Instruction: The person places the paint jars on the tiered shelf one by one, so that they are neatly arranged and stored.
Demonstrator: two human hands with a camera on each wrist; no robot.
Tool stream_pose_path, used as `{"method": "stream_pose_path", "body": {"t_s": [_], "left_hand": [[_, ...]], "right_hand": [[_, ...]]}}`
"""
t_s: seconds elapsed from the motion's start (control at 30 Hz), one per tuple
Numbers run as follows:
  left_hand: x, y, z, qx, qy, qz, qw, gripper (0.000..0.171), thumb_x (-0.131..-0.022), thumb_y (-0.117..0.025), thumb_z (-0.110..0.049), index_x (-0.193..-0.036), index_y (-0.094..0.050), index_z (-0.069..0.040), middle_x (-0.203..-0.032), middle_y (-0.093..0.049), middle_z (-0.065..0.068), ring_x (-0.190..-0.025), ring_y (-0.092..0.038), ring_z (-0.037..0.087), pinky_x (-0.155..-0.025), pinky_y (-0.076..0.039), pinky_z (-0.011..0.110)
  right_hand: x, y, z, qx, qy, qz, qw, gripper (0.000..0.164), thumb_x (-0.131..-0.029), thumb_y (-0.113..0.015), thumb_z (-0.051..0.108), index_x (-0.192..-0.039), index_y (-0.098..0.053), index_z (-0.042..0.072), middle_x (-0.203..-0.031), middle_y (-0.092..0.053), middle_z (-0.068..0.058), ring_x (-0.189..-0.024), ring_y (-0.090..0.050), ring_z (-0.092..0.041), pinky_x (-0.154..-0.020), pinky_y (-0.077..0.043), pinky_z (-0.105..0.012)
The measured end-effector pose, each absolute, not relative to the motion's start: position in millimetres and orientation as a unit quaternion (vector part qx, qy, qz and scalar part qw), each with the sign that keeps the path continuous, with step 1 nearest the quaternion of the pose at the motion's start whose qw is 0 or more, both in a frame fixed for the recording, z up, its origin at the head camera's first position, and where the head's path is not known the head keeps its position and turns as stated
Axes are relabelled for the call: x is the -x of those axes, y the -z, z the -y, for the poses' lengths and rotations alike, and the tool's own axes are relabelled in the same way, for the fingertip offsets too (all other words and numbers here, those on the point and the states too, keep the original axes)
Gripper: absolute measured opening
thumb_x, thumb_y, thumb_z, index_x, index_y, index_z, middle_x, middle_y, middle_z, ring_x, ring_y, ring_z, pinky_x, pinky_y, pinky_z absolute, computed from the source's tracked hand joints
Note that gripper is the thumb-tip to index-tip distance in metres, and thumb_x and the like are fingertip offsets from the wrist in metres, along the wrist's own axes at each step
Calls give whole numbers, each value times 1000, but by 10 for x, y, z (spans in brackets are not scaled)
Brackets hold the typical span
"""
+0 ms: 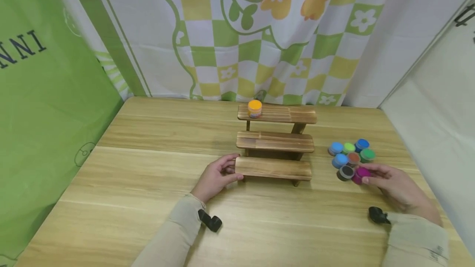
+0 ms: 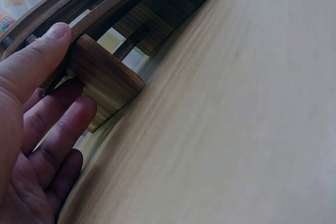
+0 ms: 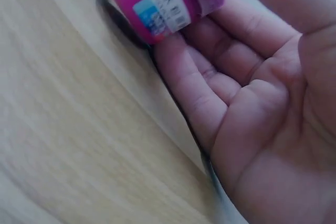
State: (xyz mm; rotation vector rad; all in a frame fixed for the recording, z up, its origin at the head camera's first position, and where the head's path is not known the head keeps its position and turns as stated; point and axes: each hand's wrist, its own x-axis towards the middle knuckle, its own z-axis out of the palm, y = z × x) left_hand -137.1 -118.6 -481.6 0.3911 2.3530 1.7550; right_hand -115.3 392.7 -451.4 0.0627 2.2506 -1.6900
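My left hand [image 1: 217, 177] grips the left end of the lowest step of a three-tier wooden stand [image 1: 274, 167]. In the left wrist view the thumb lies along the step's edge, while the other fingers reach underneath beside the wooden leg [image 2: 107, 82]. Over on the right, my right hand [image 1: 400, 186] pinches a magenta paint jar [image 1: 361, 174] between thumb and fingers. The right wrist view shows the jar's printed label [image 3: 165, 14] facing the camera. A black paint jar [image 1: 346, 172] stands just left of it. On the top tier sits an orange paint jar [image 1: 255, 109].
Several more paint jars cluster behind the magenta one, among them green [image 1: 367, 155], brown [image 1: 353, 158], dark blue [image 1: 362, 144] and light blue [image 1: 336, 148]. A patterned curtain [image 1: 208, 52] hangs behind the wooden table [image 1: 122, 201], with a green cloth [image 1: 44, 106] at left.
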Motion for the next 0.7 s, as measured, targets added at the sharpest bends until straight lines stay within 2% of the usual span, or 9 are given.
{"method": "stream_pose_path", "body": {"t_s": [0.1,0.3,0.47,0.7], "left_hand": [[1378,4813,1201,-132,-591,-790,90,66,-83,-83,-22,-143,-55,-15,-119,-69,3,-99,-65,17,-87,-55,33],[1379,4792,1199,-135,-587,-793,92,67,-83,-83,-25,-143,-54,-16,-121,-68,4,-100,-65,17,-88,-55,32],[1391,4809,1188,-136,-589,-791,95,68,-83,-83,-26,-143,-54,-17,-121,-68,3,-100,-65,17,-88,-55,34],[1374,4818,1201,-132,-593,-789,94,67,-83,-83,-25,-143,-55,-16,-121,-68,4,-99,-65,17,-88,-55,35]], "right_hand": [[1161,4531,-3917,-12,645,-750,150,26,-95,-66,1,-119,-69,12,-107,-72,7,-99,-67,-5,-85,-53,-17],[1161,4566,-3900,15,733,-668,125,29,-95,-59,-11,-113,-71,9,-107,-73,0,-97,-68,-9,-85,-54,-20],[1136,4523,-3904,12,751,-650,111,30,-95,-58,-12,-112,-72,9,-106,-74,-2,-96,-69,-10,-84,-55,-20],[1148,4424,-3883,-2,728,-680,83,28,-96,-61,-8,-111,-73,12,-104,-73,4,-94,-69,-6,-82,-54,-18]]}}
